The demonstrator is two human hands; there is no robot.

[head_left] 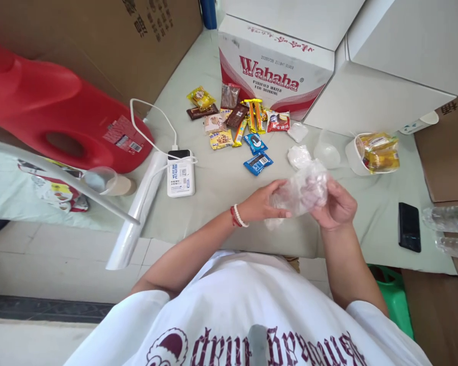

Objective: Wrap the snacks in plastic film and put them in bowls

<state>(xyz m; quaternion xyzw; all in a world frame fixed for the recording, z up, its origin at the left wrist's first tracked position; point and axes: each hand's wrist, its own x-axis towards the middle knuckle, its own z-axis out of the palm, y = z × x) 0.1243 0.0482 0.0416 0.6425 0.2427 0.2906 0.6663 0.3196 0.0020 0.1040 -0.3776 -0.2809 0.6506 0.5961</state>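
Both hands hold a clear plastic bag (301,190) with something dark red inside, just above the table's near edge. My left hand (265,203) pinches its left side, and a red and white bracelet sits on that wrist. My right hand (336,206) grips the bag's right side with curled fingers. Beyond the bag lie two blue snack packets (257,155) and a pile of several wrapped snacks (232,119). Crumpled clear wrap (299,155) lies beside them.
A Wahaha water carton (275,66) stands at the back. A white cup of yellow packets (374,152) is on the right, a black phone (409,226) nearer. A white power bank (180,173), a film roll (137,208) and a red jug (61,112) are left.
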